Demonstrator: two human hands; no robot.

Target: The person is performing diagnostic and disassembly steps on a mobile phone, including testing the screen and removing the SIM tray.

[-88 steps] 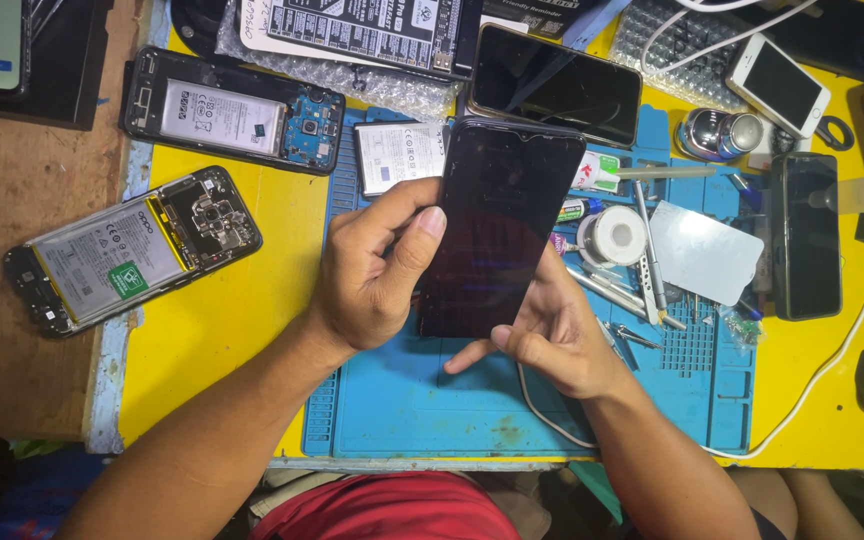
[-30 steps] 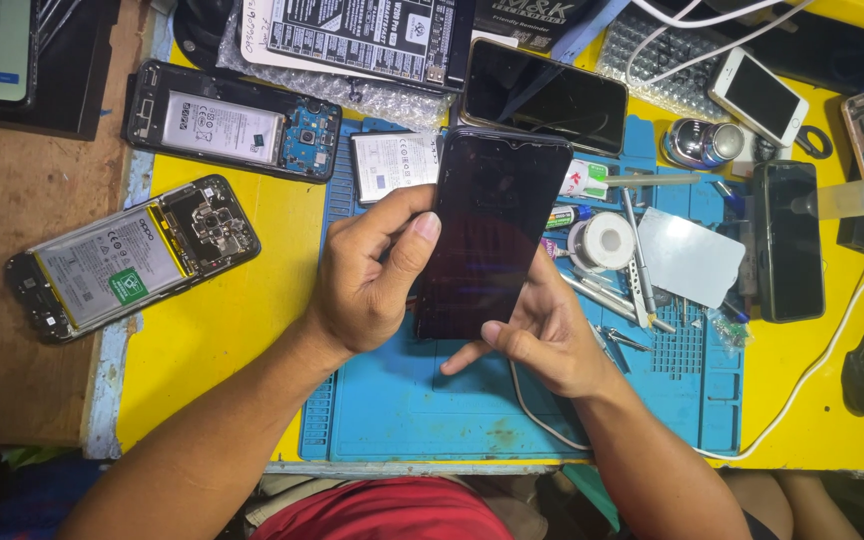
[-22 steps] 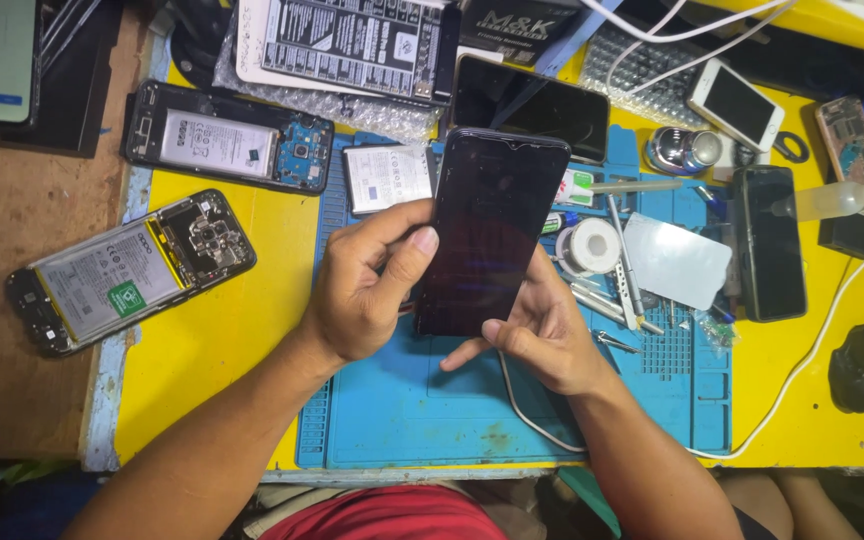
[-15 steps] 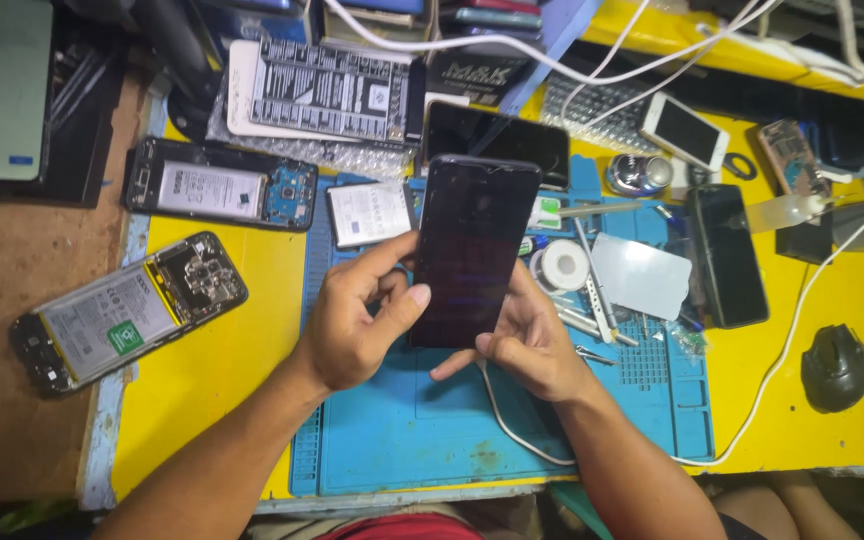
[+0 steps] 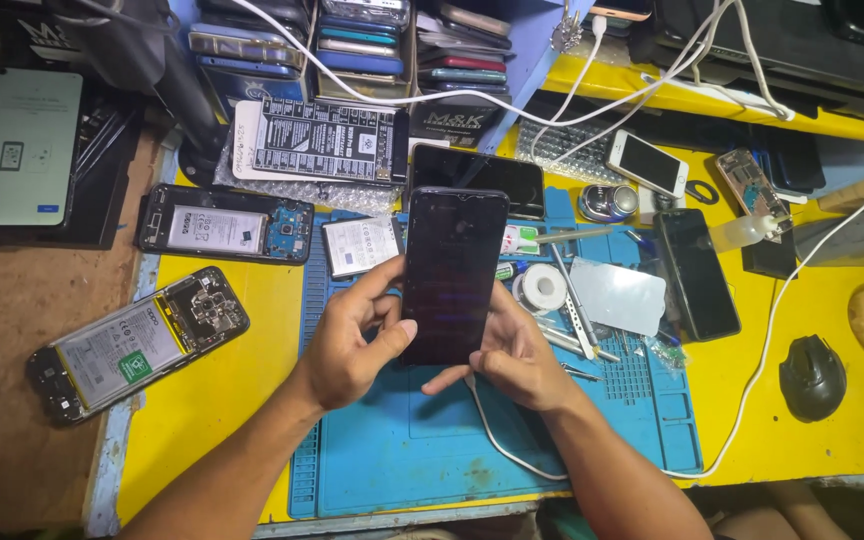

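Note:
Both hands hold a black phone (image 5: 452,270), screen side up and dark, above a blue work mat (image 5: 392,450). My left hand (image 5: 352,340) grips its lower left edge, thumb lying across the glass. From the lower right, my right hand (image 5: 512,355) supports it, fingers under the bottom edge. A white cable (image 5: 497,440) runs from under the phone's bottom end across the mat.
Two opened phones with bare batteries lie at left (image 5: 137,345) (image 5: 224,222). Tweezers (image 5: 577,310), a tape roll (image 5: 542,290), a grey metal plate (image 5: 617,295) and a black phone (image 5: 697,275) lie right of the mat. A black mouse (image 5: 812,375) rests at far right. Stacked phones (image 5: 362,40) and cables fill the back.
The view has pulled back and tilted up, showing more of the back of the bench. Both hands keep the same hold on the phone.

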